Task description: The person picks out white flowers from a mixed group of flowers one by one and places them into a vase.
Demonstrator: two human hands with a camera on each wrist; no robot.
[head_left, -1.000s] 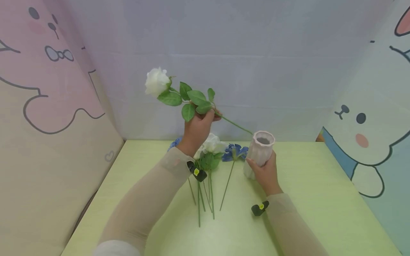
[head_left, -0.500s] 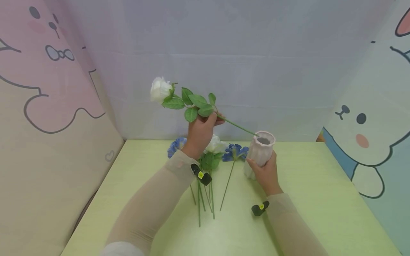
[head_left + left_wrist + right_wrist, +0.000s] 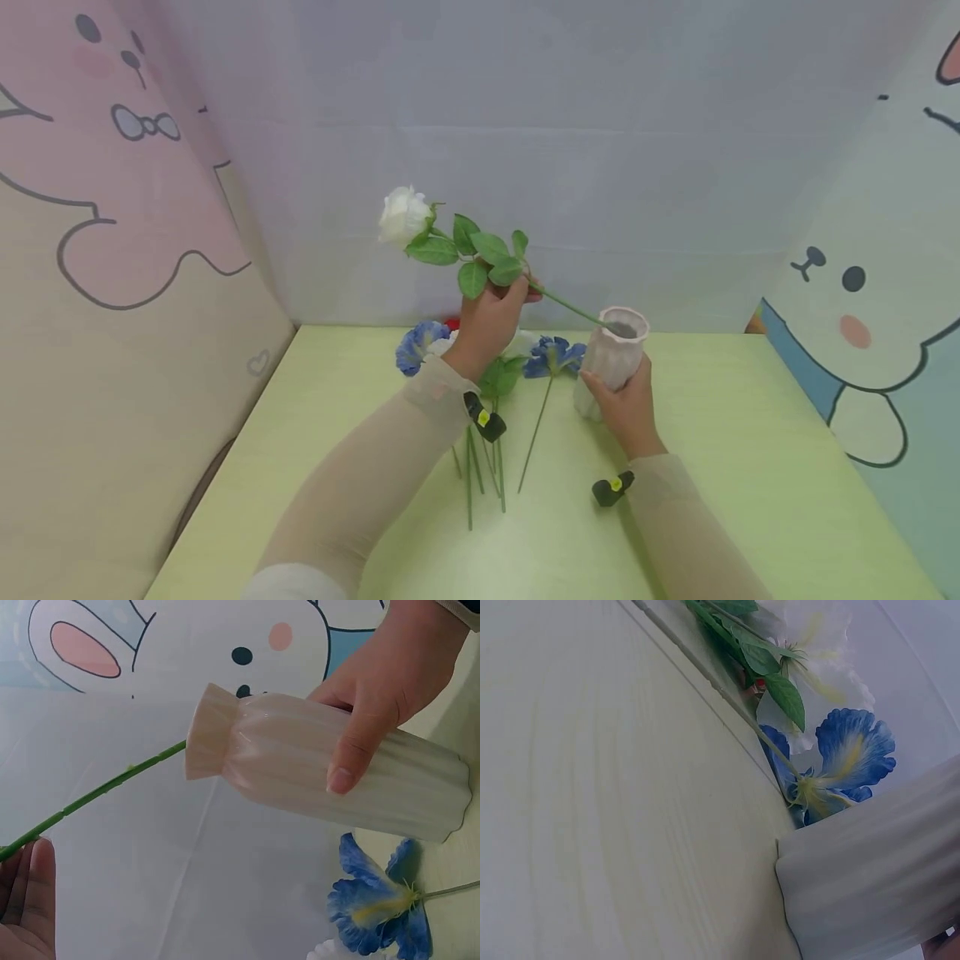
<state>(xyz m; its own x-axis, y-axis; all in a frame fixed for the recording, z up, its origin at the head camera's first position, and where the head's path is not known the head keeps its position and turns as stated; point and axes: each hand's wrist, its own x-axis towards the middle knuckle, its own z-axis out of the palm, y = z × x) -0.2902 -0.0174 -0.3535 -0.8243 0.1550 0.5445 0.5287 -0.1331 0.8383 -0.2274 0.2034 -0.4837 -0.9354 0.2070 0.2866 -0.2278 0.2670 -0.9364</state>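
Left hand (image 3: 491, 323) pinches stem (image 3: 568, 305) of white rose (image 3: 405, 216), bloom directed to left and upward. Lower end of stem is inside mouth of pale ribbed vase (image 3: 606, 362). Right hand (image 3: 628, 410) grips vase around its side. Blue flower (image 3: 551, 357) lies on counter (image 3: 742, 433) just beside vase, to left. Second blue flower (image 3: 415, 348) and white flower (image 3: 522, 342) lie farther left, white one partly hidden by left hand.

1. Pale yellow-green table (image 3: 720, 392), faintly grained.
2. Greyish-lilac backdrop (image 3: 637, 183) behind table's far edge, creased horizontally.
3. On left wall (image 3: 90, 417): pink cartoon figure (image 3: 157, 196) with bow tie (image 3: 148, 126); small outlined heart (image 3: 258, 363) lower down, near table.
4. On right wall (image 3: 926, 508): white cartoon figure (image 3: 896, 267) with pink cheek (image 3: 855, 331); blue patch (image 3: 798, 358) adjoining.
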